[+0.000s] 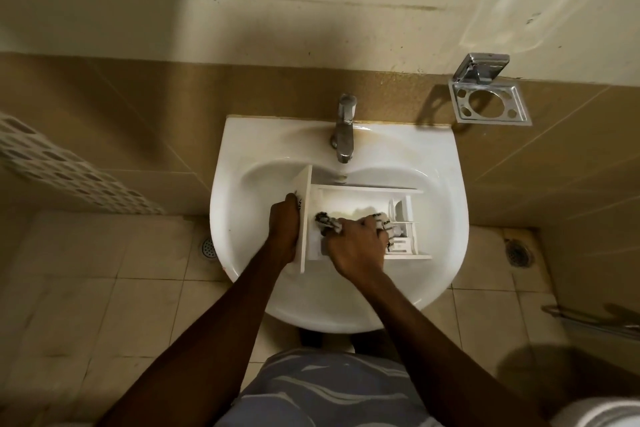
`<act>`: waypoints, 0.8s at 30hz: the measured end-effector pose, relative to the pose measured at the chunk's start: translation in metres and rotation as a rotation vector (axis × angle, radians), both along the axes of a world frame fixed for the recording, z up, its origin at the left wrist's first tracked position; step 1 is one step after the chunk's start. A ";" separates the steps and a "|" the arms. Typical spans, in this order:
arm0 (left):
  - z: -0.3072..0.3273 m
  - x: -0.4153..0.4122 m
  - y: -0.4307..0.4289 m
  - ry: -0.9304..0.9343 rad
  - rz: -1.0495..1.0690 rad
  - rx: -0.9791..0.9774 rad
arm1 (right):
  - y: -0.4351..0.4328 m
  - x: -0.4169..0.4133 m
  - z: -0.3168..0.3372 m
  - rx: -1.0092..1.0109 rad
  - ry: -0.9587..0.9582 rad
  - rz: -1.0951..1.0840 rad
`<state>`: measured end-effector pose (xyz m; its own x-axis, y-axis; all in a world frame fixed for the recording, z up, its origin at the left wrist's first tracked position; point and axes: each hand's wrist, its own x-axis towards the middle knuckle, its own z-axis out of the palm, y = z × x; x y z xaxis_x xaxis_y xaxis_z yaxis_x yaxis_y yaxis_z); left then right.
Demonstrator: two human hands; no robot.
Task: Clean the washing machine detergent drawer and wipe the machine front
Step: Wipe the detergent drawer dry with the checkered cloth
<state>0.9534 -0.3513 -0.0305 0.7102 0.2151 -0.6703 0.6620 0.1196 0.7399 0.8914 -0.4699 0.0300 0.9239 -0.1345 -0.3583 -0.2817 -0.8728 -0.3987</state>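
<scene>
At the middle of the frame, the white drawer (349,204) lies in the sink (433,204). The left hand (284,229) grips its front panel at the left; the right hand (356,243), inside the drawer, is closed on a patterned cloth (327,220).

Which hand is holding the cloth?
The right hand, pressing the patterned cloth inside the drawer. The left hand only grips the drawer's front panel.
</scene>
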 end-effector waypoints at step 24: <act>0.001 -0.005 0.001 -0.011 -0.017 -0.059 | -0.028 -0.072 -0.045 -0.033 -0.387 0.311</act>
<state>0.9487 -0.3500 -0.0296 0.7207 0.1630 -0.6738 0.6564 0.1520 0.7389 0.8194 -0.4979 -0.0147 0.9864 0.1636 0.0186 0.1576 -0.9059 -0.3932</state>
